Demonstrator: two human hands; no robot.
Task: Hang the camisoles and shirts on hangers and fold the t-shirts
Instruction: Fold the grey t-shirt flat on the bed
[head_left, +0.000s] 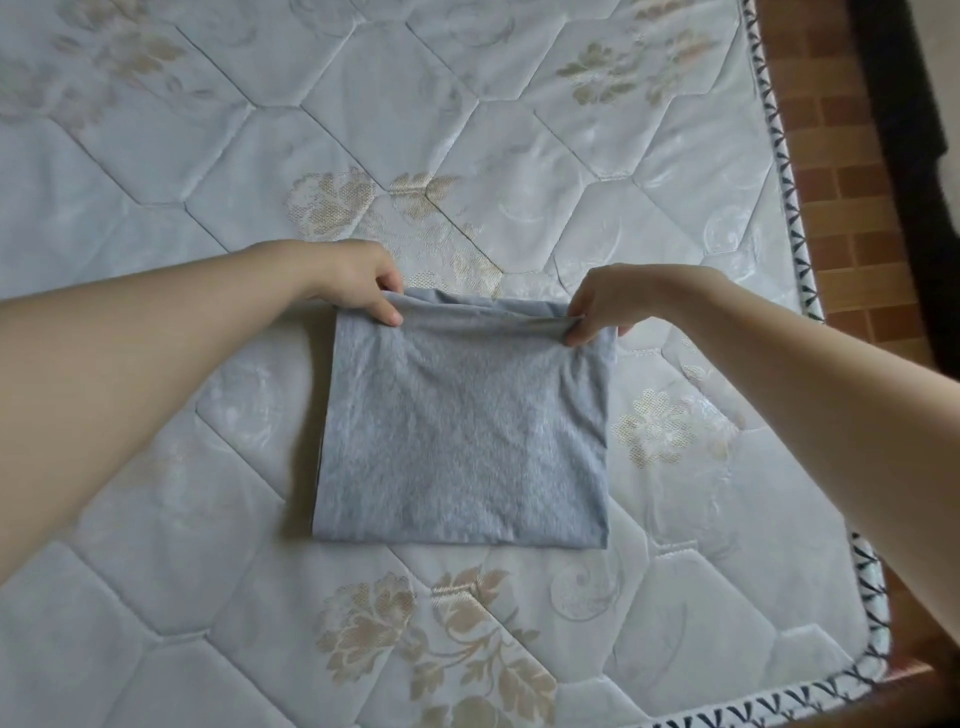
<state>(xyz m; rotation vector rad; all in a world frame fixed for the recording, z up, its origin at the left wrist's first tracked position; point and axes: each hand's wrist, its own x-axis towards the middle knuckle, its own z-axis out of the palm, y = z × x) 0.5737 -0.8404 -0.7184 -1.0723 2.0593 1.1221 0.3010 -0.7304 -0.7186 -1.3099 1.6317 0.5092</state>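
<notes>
Grey t-shirt (462, 431) folded into a near-square packet, lying flat on the mattress (156, 156) in the middle of the view. Slightly taller than wide, so its long axis runs away from the person, toward the top of the view. Near edge is a clean fold, straight, parallel to the bottom of the view. Far edge is lifted a little and shows layered fabric edges. Neckline and sleeves hidden inside the folds; cannot tell which end is the collar.

Left hand (358, 283) pinches the far-left corner, thumb under, fingers curled over the fabric. Right hand (597, 306) pinches the far-right corner the same way. Both arms bare, reaching in from the lower sides, hands well apart at either end of the far edge.

Mattress is pale, quilted in a hexagon pattern, with beige floral motifs. Its right border has white piping (789, 171) with dark V-shaped marks. Beyond it, reddish-brown brick-pattern floor (831, 130) and a dark wooden frame (904, 104) at the right side.
</notes>
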